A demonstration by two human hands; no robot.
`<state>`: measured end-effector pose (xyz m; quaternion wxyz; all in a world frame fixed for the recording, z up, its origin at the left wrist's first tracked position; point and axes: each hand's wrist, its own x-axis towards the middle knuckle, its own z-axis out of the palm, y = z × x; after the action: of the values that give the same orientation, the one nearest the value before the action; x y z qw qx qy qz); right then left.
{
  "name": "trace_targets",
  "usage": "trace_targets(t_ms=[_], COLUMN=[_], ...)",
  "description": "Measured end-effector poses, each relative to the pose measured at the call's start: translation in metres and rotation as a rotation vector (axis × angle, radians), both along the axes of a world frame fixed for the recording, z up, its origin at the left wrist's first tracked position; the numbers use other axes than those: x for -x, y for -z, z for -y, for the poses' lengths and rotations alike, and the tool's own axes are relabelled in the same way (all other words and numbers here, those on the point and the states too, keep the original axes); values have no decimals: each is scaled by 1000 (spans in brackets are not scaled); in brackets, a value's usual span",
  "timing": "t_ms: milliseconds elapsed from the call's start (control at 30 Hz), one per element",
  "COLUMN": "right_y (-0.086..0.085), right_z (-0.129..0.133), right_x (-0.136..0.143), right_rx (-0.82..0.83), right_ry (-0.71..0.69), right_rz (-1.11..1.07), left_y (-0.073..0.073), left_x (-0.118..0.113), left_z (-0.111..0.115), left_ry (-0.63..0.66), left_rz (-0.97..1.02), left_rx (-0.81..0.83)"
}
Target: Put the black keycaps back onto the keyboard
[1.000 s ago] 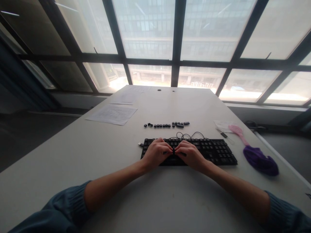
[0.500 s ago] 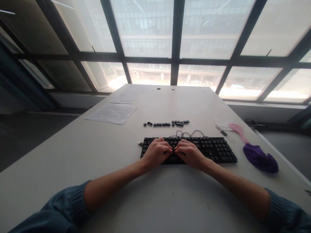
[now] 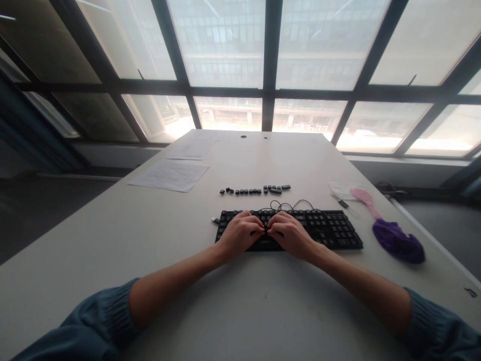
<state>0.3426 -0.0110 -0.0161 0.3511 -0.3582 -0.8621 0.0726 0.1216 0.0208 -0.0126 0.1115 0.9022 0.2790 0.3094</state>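
Note:
A black keyboard [image 3: 330,230] lies across the white table, under both hands. My left hand [image 3: 242,230] is closed over its left-middle part, the fingertips pinched together. My right hand [image 3: 289,230] mirrors it from the other side, also closed, and the fingertips of the two hands nearly meet. Whatever sits between the fingertips is too small and dark to make out. Beyond the keyboard, loose black keycaps [image 3: 248,191] form a rough row. The keyboard's thin cable [image 3: 287,204] loops behind it, and a USB plug [image 3: 215,220] shows at its left end.
Printed sheets [image 3: 171,175] lie on the left of the white table [image 3: 225,311]. To the right are a purple cloth [image 3: 398,241], a pink brush-like item [image 3: 364,198], a small tool with a dark part [image 3: 342,203] and a clear bag [image 3: 338,188]. Windows stand behind.
The whole view has shifted slightly, so the table items appear a little higher and further left. Both hands keep nearly the same pinched pose over the keyboard.

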Motion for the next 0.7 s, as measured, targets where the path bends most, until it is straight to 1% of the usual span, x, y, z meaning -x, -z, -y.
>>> trace_targets(t_ms=[100,267,400,600,700], right_y=[0,6,6,4,4], right_z=[0,-2,-3,-4,-5], right_x=[0,0,0,1,1], right_rx=[1,50,74,190,176], right_ry=[10,-21,-9,46,41], right_rz=[-24,-68,-107,-209,-204], left_y=[-2,-6,-5,-4,-4], left_x=[0,0,1,0,0], left_z=[0,1,-2,-3,-3], left_ry=[-8,-2,-6,3,8], left_rz=[0,-27,-39,-44,-52], left_rx=[27,68,90,123,122])
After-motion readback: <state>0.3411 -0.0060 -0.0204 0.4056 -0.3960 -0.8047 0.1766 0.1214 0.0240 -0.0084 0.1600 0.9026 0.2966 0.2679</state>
